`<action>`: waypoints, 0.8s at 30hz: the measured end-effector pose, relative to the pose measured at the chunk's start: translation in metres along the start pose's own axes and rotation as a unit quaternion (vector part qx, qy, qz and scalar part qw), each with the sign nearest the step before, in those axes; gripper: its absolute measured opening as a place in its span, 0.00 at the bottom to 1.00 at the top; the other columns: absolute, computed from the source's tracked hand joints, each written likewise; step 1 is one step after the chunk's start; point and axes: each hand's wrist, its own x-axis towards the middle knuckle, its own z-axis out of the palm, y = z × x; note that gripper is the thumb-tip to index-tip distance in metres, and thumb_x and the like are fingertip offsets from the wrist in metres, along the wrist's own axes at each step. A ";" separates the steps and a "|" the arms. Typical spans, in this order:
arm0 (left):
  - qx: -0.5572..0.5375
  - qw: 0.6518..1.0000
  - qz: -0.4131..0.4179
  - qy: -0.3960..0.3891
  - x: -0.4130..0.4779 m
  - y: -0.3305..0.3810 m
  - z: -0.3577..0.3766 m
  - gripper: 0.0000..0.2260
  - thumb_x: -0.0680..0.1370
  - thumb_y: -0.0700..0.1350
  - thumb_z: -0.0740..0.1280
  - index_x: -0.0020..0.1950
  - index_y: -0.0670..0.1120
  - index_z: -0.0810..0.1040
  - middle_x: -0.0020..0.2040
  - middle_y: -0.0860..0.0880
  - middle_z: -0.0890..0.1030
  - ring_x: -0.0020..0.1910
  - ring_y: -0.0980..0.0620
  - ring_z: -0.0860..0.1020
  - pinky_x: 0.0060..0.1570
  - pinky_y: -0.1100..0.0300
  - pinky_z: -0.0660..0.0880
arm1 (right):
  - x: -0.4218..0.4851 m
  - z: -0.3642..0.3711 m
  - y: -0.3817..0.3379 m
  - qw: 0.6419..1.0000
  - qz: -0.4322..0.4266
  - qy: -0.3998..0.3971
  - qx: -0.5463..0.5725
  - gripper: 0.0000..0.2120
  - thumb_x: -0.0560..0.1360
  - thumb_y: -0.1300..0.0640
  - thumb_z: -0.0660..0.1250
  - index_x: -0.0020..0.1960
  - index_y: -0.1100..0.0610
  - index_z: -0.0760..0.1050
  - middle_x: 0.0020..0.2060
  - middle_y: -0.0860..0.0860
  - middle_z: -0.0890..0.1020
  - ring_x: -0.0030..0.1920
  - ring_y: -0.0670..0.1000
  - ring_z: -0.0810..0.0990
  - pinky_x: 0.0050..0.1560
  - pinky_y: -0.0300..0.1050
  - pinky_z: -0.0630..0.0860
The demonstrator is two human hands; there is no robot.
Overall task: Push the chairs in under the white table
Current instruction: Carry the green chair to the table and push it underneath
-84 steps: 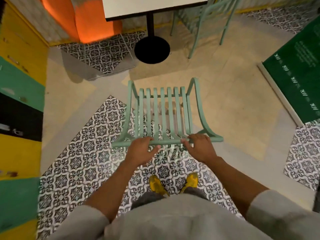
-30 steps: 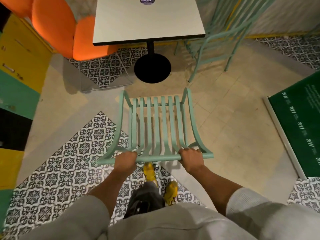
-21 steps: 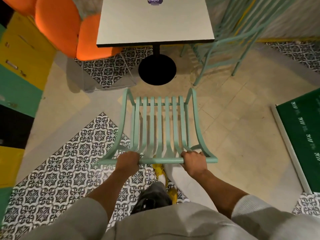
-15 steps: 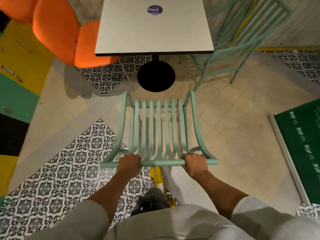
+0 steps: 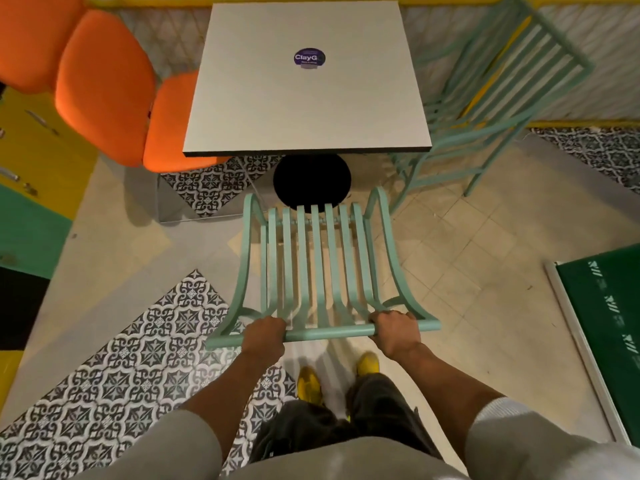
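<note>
One head-worn view looks steeply down, close over the mint chair [image 5: 318, 268]

patterned floor tiles [image 5: 145, 355], a green board [image 5: 609, 327], perhaps cabinet drawers [image 5: 31, 188] at left.

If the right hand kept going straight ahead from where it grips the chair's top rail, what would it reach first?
Probably the white table's near edge. The right hand points that way along the mint chair; depth is uncertain.

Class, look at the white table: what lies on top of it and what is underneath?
On the white table lies only a round purple sticker. Beneath it shows a black round base; the column above the base is covered by the tabletop.
</note>
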 end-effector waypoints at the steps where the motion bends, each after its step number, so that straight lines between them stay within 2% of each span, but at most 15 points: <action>1: -0.003 1.000 -0.001 0.000 0.008 0.000 -0.006 0.15 0.79 0.40 0.67 0.64 0.49 0.82 0.58 0.47 0.85 0.58 0.44 0.84 0.58 0.50 0.81 | 0.009 -0.005 0.003 1.000 -0.005 -0.002 -0.001 0.12 0.83 0.45 0.67 0.64 0.46 0.81 0.58 0.49 0.86 0.60 0.54 0.84 0.67 0.52 0.75; 9: -0.028 0.999 -0.035 0.027 0.065 -0.002 -0.047 0.15 0.82 0.43 0.66 0.67 0.53 0.81 0.62 0.50 0.82 0.61 0.48 0.82 0.62 0.52 0.78 | 0.076 -0.048 0.018 0.999 -0.036 -0.010 -0.028 0.12 0.84 0.49 0.66 0.65 0.50 0.80 0.61 0.51 0.85 0.62 0.56 0.84 0.66 0.53 0.74; 14: -0.024 0.998 -0.051 0.027 0.095 -0.004 -0.068 0.13 0.83 0.44 0.66 0.66 0.54 0.82 0.61 0.50 0.84 0.60 0.49 0.83 0.62 0.53 0.78 | 0.109 -0.067 0.025 0.999 -0.043 -0.013 -0.031 0.11 0.85 0.52 0.65 0.66 0.51 0.80 0.62 0.52 0.85 0.62 0.56 0.84 0.66 0.53 0.75; 19: -0.011 0.999 -0.050 0.010 0.114 -0.016 -0.084 0.13 0.82 0.45 0.67 0.66 0.54 0.81 0.60 0.50 0.84 0.58 0.48 0.83 0.58 0.54 0.79 | 0.130 -0.079 0.017 0.999 -0.039 -0.029 -0.013 0.12 0.84 0.50 0.67 0.65 0.51 0.80 0.60 0.52 0.85 0.60 0.58 0.84 0.64 0.53 0.77; 24: 0.000 0.999 -0.041 -0.005 0.135 -0.034 -0.097 0.13 0.82 0.44 0.65 0.65 0.52 0.81 0.59 0.48 0.84 0.59 0.46 0.84 0.59 0.53 0.79 | 0.146 -0.092 0.006 0.999 -0.029 -0.031 0.002 0.14 0.84 0.46 0.67 0.66 0.50 0.80 0.60 0.52 0.85 0.60 0.58 0.84 0.65 0.54 0.76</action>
